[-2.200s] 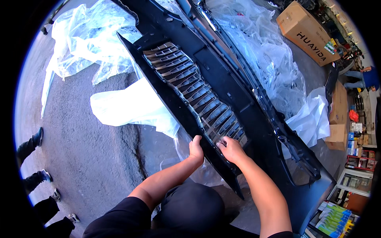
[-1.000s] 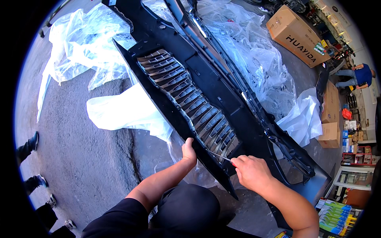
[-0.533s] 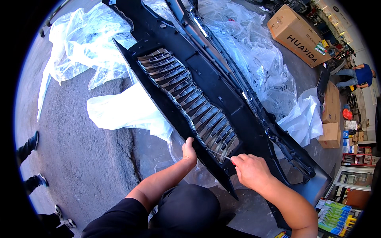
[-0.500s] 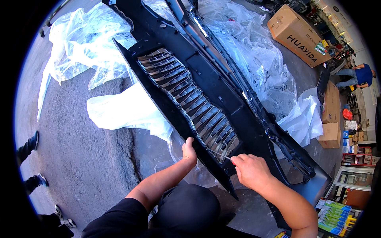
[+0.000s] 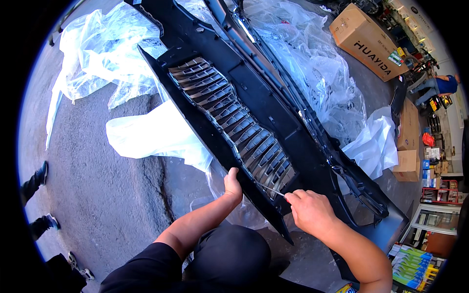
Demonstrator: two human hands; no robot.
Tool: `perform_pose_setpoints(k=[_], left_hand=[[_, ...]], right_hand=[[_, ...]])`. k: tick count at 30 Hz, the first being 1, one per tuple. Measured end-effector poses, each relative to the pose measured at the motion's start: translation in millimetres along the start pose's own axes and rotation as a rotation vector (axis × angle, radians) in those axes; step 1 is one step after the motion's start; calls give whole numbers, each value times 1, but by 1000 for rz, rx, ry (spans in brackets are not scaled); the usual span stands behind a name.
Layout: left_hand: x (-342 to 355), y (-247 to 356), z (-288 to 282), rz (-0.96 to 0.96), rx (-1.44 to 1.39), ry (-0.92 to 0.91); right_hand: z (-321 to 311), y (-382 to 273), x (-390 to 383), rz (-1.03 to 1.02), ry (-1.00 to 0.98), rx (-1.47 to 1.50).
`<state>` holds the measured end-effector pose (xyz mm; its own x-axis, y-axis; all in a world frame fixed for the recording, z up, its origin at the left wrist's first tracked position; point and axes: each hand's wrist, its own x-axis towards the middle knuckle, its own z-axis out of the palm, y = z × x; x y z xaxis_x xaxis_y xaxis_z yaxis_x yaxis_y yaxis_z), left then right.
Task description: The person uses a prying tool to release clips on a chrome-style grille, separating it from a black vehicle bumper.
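Lg blk bumper [image 5: 264,100] surrounds slatted grille [image 5: 233,116]. R hand [image 5: 309,209]: grip closed, nr grille's btm end. L hand [image 5: 233,186]: grips bumper edge lt of grille, fingers hidden. Thin metal tool [image 5: 273,190]: in R grip, shaft to grille's btm-lt rim.

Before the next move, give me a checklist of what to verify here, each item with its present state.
1. Right hand closed around the thin metal tool: ok.
2. Left hand gripping the black panel firmly: cannot tell; it's at the edge, fingers mostly hidden.
3. Tool at the grille's lower end: ok.
4. Tool tip seated: cannot tell, too small.
5. Floor beside panel free of plastic film: not ok.
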<state>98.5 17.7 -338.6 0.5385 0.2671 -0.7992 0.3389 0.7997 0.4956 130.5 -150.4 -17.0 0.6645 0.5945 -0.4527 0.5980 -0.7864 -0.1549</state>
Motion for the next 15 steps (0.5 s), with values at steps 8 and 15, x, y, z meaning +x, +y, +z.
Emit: perform_pose_setpoints(k=[8,15], left_hand=[[-7,6,4,-5,-19,-1],[-11,9,7,17,-25,21]], right_hand=[[5,2,6,-3,-47,-24],[1,-1,7,-7,-67,-27]])
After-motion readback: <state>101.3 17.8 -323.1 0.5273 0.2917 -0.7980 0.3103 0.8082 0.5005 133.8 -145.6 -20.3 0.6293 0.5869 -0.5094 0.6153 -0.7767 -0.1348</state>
